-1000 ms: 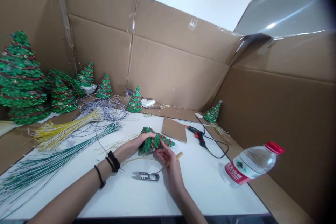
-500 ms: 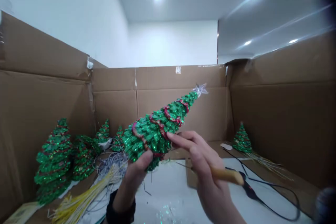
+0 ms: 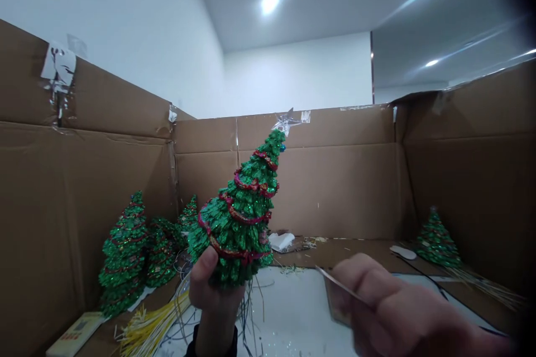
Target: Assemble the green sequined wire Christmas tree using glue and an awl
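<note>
A glittery green tree [image 3: 247,206] with red garlands and a clear star [image 3: 286,121] on top leans to the right in the middle of the view. My left hand [image 3: 213,284] grips it by the bottom, thumb on the lower branches. At the lower right, apart from the tree, my right hand [image 3: 389,301] is closed round a tool, whose thin metal tip [image 3: 335,280] points left; its handle is hidden by the fingers. Thin wires [image 3: 248,312] hang below the tree.
More green trees stand at left [image 3: 125,251] and right [image 3: 438,240]. Yellow and white strands [image 3: 151,318] lie front left beside a cream box [image 3: 77,334]. Cardboard walls [image 3: 335,189] surround the white work surface [image 3: 285,301]. A white scrap [image 3: 282,241] lies behind.
The tree has turned more upright and its star has shifted left. My right hand has drawn away from the tree, down and to the right. The camera view has shifted left.
</note>
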Demonstrator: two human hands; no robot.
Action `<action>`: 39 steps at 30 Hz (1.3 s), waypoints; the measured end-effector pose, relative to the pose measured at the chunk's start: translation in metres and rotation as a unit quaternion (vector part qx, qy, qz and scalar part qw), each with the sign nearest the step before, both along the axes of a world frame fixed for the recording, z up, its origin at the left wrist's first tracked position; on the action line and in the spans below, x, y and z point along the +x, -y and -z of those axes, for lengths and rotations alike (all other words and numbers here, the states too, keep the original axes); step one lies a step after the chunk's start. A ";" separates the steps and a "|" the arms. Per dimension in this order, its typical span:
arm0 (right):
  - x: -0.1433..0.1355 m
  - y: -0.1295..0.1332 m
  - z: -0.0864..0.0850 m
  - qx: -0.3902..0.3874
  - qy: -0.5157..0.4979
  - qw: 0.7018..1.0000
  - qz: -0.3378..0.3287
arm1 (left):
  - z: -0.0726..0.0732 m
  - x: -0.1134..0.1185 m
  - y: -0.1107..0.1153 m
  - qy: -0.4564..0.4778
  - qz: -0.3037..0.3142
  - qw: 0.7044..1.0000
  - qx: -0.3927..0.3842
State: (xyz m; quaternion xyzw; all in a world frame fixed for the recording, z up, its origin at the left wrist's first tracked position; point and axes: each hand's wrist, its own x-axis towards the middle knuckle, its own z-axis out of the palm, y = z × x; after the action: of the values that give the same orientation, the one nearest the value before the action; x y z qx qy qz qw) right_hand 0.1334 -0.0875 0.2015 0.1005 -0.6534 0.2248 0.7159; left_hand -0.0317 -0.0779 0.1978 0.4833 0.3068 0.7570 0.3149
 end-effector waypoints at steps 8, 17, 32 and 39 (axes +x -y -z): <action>-0.019 0.019 -0.004 -0.138 0.008 0.990 0.031 | -0.009 0.003 0.003 0.035 -0.032 0.999 0.012; -0.011 0.002 0.000 0.008 0.097 0.987 0.127 | -0.005 0.017 0.002 0.130 0.170 0.972 0.102; 0.002 0.006 -0.006 0.063 0.118 0.981 0.137 | 0.001 0.020 0.000 0.161 0.211 0.960 0.086; 0.003 0.004 -0.003 0.029 0.101 0.987 0.125 | 0.008 0.017 -0.002 0.163 0.214 0.959 0.093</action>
State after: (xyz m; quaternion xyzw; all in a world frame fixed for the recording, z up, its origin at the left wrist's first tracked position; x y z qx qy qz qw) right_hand 0.1359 -0.0915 0.2047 0.0160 -0.7357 0.1236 0.6657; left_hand -0.0142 -0.0763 0.1896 0.4345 0.0691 0.7657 0.4692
